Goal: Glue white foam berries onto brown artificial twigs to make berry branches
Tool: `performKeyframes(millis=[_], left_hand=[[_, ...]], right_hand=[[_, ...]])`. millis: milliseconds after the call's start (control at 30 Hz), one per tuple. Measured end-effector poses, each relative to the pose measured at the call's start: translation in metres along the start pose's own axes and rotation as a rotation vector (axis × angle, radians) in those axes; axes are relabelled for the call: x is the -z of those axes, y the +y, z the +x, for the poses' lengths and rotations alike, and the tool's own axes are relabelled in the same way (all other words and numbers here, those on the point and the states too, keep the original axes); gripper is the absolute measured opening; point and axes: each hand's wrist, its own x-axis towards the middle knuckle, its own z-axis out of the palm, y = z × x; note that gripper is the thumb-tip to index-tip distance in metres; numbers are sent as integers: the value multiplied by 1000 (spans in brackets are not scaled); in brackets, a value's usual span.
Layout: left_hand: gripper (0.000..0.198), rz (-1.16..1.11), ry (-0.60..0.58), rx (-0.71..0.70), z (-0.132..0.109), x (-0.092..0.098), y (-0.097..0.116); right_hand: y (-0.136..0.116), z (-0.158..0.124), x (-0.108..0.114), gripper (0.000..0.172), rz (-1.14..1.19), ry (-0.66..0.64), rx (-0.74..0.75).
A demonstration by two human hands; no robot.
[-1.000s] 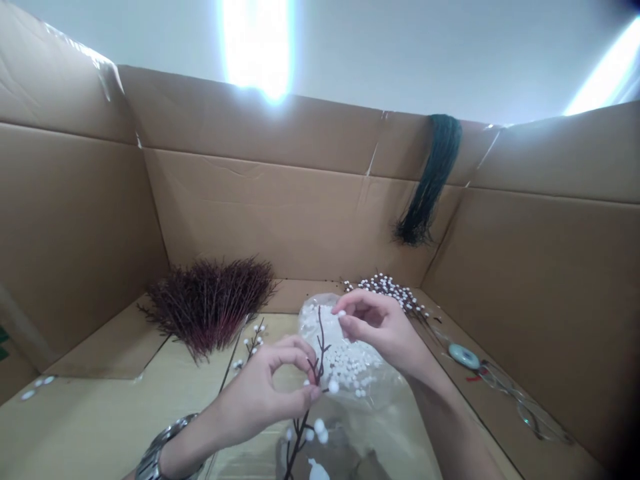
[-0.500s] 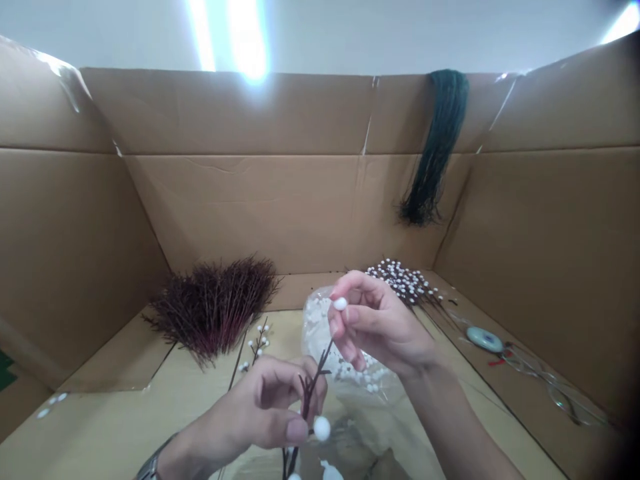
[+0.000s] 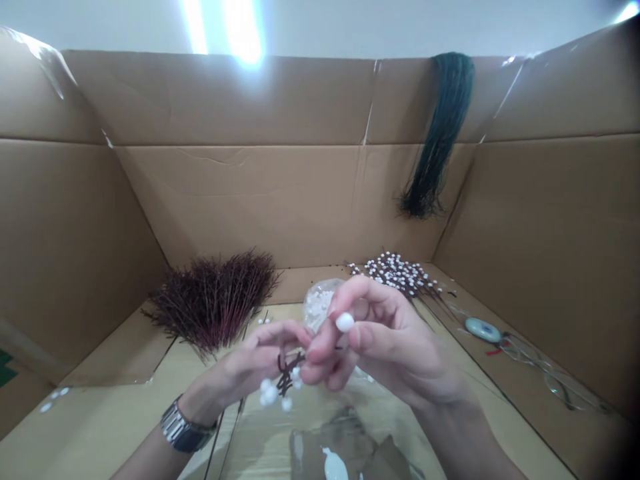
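Observation:
My left hand [image 3: 250, 360] is closed on a dark brown artificial twig [image 3: 285, 381], partly hidden by the fingers. White berries [image 3: 269, 392] sit on the twig's short side branches. Between the thumb and forefinger of my right hand [image 3: 395, 343] is a single white foam berry [image 3: 345, 323]. The two hands are close together, the right one's lower fingers beside the twig. Behind them stands a clear plastic bag [image 3: 319, 300] of white berries, mostly covered. Below, a white blob [image 3: 335, 465] lies on a piece of cardboard [image 3: 306, 453].
A thick bundle of bare brown twigs [image 3: 215, 300] lies at the left back. Berry-tipped twigs [image 3: 397, 272] are piled at the right back. Dark green strands [image 3: 443, 133] hang over the cardboard wall [image 3: 240, 200]. A pale oval case [image 3: 483, 330] and glasses [image 3: 555, 383] lie at right.
The twig has tipped over, bringing its berries into view toward me. My left hand has moved up and my right hand slightly down, bringing them together. The berry stays pinched.

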Motion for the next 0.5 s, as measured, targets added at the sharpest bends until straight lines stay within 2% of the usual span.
performKeyframes(millis=[67, 133, 200, 300, 400, 500], left_hand=[[46, -242, -39, 101, 6, 2, 7], [48, -352, 3, 129, 9, 4, 14], [52, -309, 36, 68, 5, 4, 18], [52, -120, 60, -58, -7, 2, 20], [36, 66, 151, -89, -16, -4, 22], [15, 135, 204, -88, -17, -10, 23]], right_hand=[[0, 1, 0, 6, -35, 41, 49], [1, 1, 0, 5, -83, 78, 83], [2, 3, 0, 4, -123, 100, 102], [4, 5, 0, 6, -147, 152, 122], [6, 6, 1, 5, -150, 168, 125], [7, 6, 2, 3, -130, 146, 127]])
